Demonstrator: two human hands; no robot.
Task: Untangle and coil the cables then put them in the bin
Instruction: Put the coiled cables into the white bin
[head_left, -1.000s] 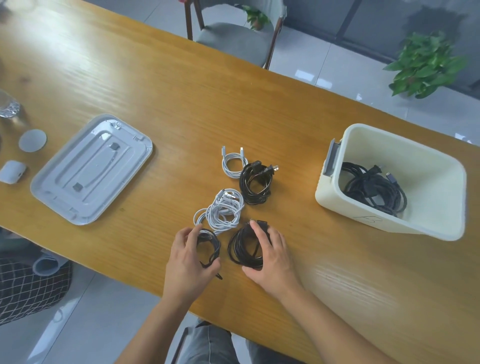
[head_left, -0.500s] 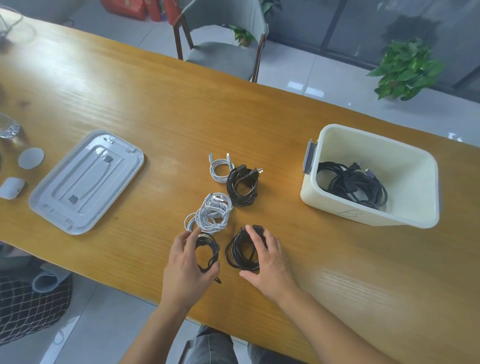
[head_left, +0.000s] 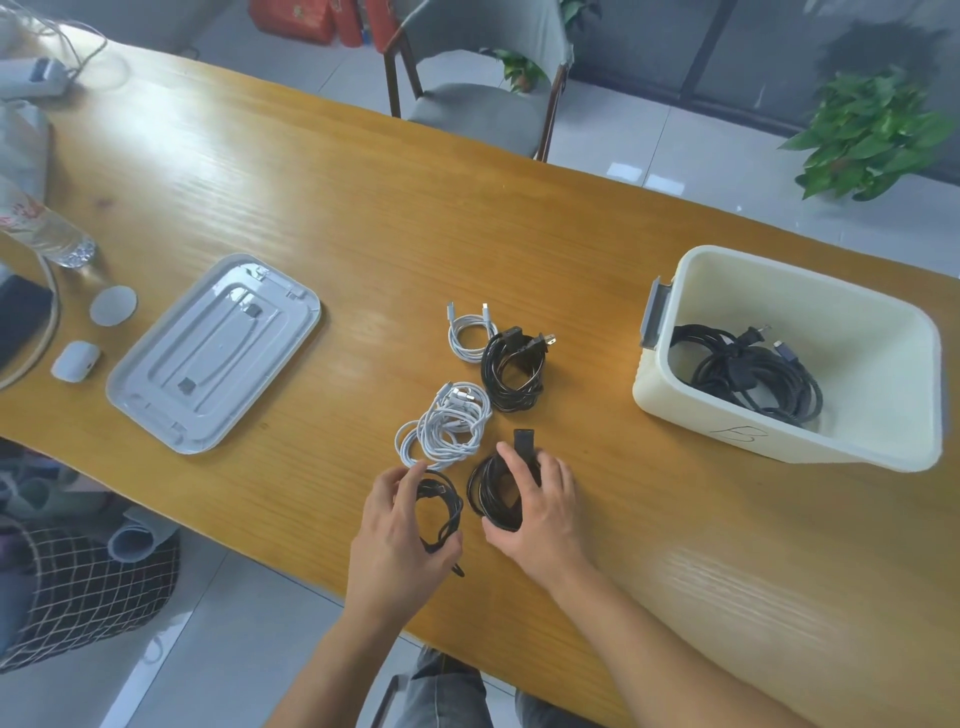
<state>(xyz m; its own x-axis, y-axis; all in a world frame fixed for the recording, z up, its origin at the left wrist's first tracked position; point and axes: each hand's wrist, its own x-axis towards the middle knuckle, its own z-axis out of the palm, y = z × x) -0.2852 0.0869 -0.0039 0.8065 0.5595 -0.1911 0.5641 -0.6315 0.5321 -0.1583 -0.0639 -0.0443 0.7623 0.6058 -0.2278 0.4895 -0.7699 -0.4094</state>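
black coils sit under both hands at six o'clock on the counter (head_left: 311, 208): the left hand (head_left: 397, 540) curls round a thin black coil (head_left: 441, 506), the right hand (head_left: 540, 512) grips a thicker black coil (head_left: 491, 491). neither has shifted over the last second, only the view. the bin (head_left: 675, 395) at three o'clock holds one bundle; four coils await.
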